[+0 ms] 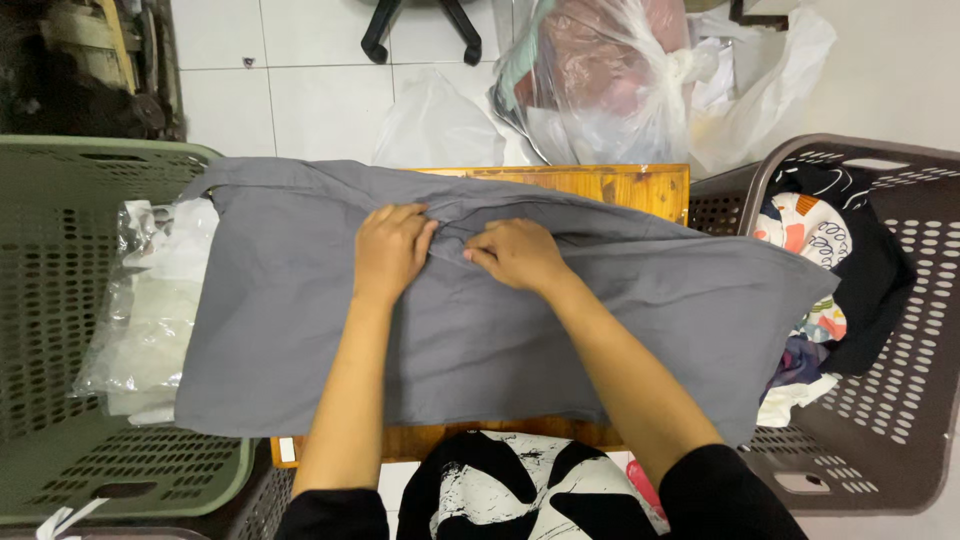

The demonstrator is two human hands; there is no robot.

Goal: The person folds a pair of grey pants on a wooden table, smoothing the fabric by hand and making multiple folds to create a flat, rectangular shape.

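Note:
A grey garment (300,300) lies spread across a small wooden table (640,185), its ends hanging over both sides. My left hand (390,250) and my right hand (515,252) rest close together on its upper middle. Both pinch the cloth at a fold or seam between them. The table is mostly hidden under the garment.
A green laundry basket (60,300) at the left holds clear plastic-wrapped items (150,300). At the right, a brown basket (900,330) holds several mixed clothes (815,240). Plastic bags (620,80) lie on the tiled floor beyond the table, near a chair base (420,30).

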